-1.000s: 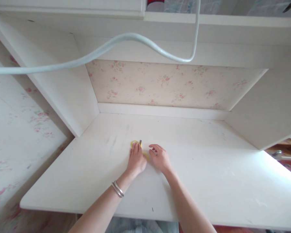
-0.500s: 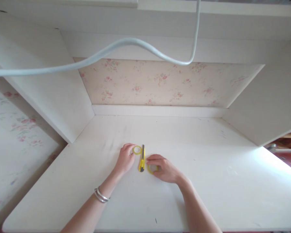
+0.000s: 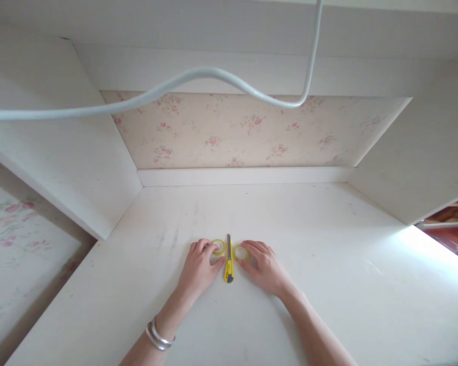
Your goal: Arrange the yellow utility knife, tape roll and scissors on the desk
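Observation:
A yellow utility knife (image 3: 229,264) lies lengthwise on the white desk, its dark tip pointing away from me. To its left is a yellow-rimmed roll of tape (image 3: 221,252), pinched at its left side by the fingers and thumb of my left hand (image 3: 200,267), which partly cover it. Just right of the knife, a second yellow-rimmed roll of tape (image 3: 239,253) lies flat. My right hand (image 3: 265,267) has its fingers on the far side of that roll and its thumb on the near side. Both rolls sit close beside the knife.
The white desk (image 3: 320,295) has side panels left (image 3: 99,173) and right (image 3: 416,162), with floral wallpaper (image 3: 229,132) at the back. A white cable (image 3: 206,73) hangs across the upper view. Silver bangles (image 3: 158,335) circle my left wrist.
My right hand has moved its roll of tape forward along the knife, level with the left roll. My left thumb has come closer to the knife. The camera view has shifted slightly.

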